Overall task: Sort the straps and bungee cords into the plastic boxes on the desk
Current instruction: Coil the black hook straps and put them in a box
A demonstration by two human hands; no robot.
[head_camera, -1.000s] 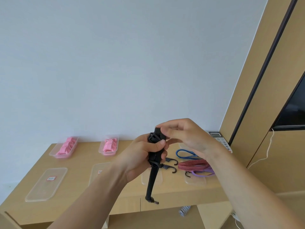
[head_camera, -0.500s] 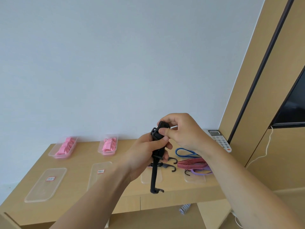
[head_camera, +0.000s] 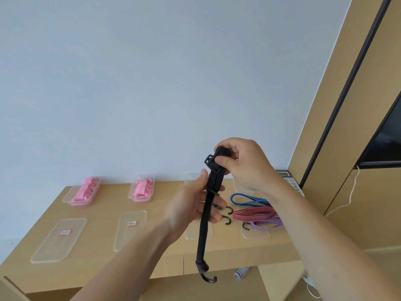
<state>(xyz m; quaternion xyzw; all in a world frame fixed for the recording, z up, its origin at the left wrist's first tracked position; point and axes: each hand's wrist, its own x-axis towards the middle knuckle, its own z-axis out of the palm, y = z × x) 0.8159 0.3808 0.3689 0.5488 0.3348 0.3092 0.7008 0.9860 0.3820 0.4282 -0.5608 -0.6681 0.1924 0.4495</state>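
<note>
Head-worn view, forward-down, near the desk (head_camera: 112, 205).

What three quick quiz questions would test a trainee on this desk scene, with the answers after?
1. True or false: the black cord lies in a box.
2. What fills the two back-left boxes? A) pink straps B) blue cords C) loose hooks
3. Fill in: the right hand grips the cord's ___ end.

Key: 1 false; 2 A; 3 top.
</note>
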